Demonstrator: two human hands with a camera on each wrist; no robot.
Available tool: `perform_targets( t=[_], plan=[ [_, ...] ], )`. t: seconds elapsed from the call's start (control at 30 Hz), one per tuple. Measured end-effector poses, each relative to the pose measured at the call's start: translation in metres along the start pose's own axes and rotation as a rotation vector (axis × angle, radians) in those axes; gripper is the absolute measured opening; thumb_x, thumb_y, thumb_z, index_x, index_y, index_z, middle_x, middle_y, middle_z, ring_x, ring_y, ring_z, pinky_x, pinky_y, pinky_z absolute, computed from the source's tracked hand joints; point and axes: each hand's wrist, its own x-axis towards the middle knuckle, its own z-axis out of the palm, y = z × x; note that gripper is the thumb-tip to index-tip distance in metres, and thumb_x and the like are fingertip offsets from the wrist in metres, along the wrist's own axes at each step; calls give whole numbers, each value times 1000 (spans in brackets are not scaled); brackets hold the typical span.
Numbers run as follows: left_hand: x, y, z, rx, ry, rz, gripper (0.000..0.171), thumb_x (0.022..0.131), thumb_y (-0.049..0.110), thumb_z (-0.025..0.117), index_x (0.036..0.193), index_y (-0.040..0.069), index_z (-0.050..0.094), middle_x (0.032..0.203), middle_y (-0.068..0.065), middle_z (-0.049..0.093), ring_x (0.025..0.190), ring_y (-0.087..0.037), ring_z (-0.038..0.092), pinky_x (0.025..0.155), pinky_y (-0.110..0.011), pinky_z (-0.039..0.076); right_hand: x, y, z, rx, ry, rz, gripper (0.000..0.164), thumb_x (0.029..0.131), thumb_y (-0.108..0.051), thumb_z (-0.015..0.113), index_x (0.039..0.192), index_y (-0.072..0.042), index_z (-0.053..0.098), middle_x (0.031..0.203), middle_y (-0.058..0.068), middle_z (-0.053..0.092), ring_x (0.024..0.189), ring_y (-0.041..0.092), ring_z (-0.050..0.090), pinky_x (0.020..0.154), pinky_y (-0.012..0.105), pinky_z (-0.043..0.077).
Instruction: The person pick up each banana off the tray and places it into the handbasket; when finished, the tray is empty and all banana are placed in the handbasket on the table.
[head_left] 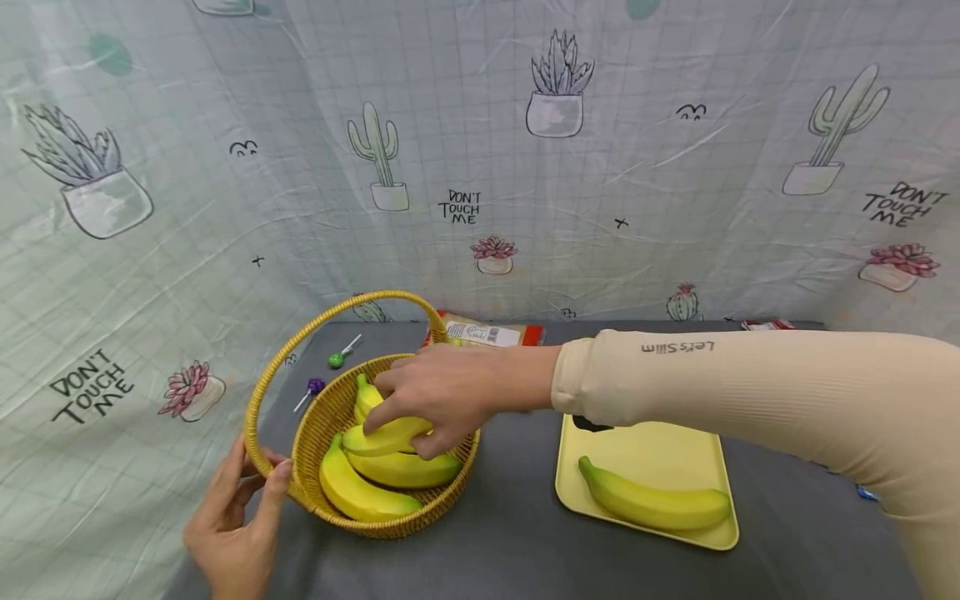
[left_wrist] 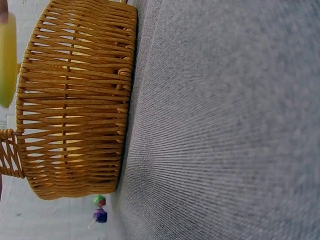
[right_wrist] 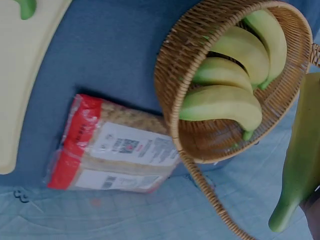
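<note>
A yellow wicker basket [head_left: 390,527] with a tall arched handle stands on the left part of the table. Several bananas [right_wrist: 225,105] lie inside it. My left hand [head_left: 238,517] grips the base of the handle at the basket's left side, thumb toward the front. Over the basket, my right hand [head_left: 435,396] pinches another banana [right_wrist: 300,150] from above, and in the left wrist view that banana [left_wrist: 7,60] shows above the basket's rim. A yellow tray [head_left: 645,533] to the right holds one more banana [head_left: 652,497]; my right forearm passes over the tray's far part.
Behind the basket lies a plastic packet [right_wrist: 125,147] with red edges and a white label. A green lollipop [head_left: 336,360] and a purple lollipop [head_left: 315,386] lie left of it. A printed curtain [head_left: 480,167] hangs behind the grey table [head_left: 517,517]. Small wrappers [head_left: 866,493] lie at the right.
</note>
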Motion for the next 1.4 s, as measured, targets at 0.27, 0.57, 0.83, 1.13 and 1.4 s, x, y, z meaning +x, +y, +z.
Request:
perform_targets(
  t=[0.27,0.57,0.83,1.13,1.4],
  plan=[
    [2,2,-2,41,4,5,51,86,-28,70,134,-28,52,105,-26,70,95,-23,68,84,-20,58,49,-5,0,-106,-43,-2,54,100,-33,62,154,-30,57,122,-1,59,95,11,53,60,28,43],
    [2,4,-3,10,14,-3,53,87,-28,70,136,-27,51,107,-26,71,95,-23,69,83,-20,59,79,-6,7,-132,-118,96,59,101,-36,60,159,-31,48,135,-3,57,101,11,56,60,29,51],
    [1,2,-1,-14,-5,11,53,87,-27,70,136,-28,49,106,-27,70,94,-23,69,83,-20,59,88,-8,23,-90,-208,242,71,102,-45,64,165,-30,37,134,-5,57,87,9,58,63,28,54],
    [-3,1,1,-5,11,5,53,86,-28,69,135,-28,50,105,-25,71,92,-22,68,82,-19,59,97,-18,54,-1,-277,367,73,99,-53,69,163,-34,38,134,-9,58,88,5,57,64,28,56],
    [-3,2,3,11,20,1,53,87,-28,69,136,-27,50,106,-24,71,93,-22,68,81,-19,59,104,-24,68,51,-256,417,71,97,-51,73,158,-33,43,111,-10,60,87,4,55,64,28,53]
  ],
)
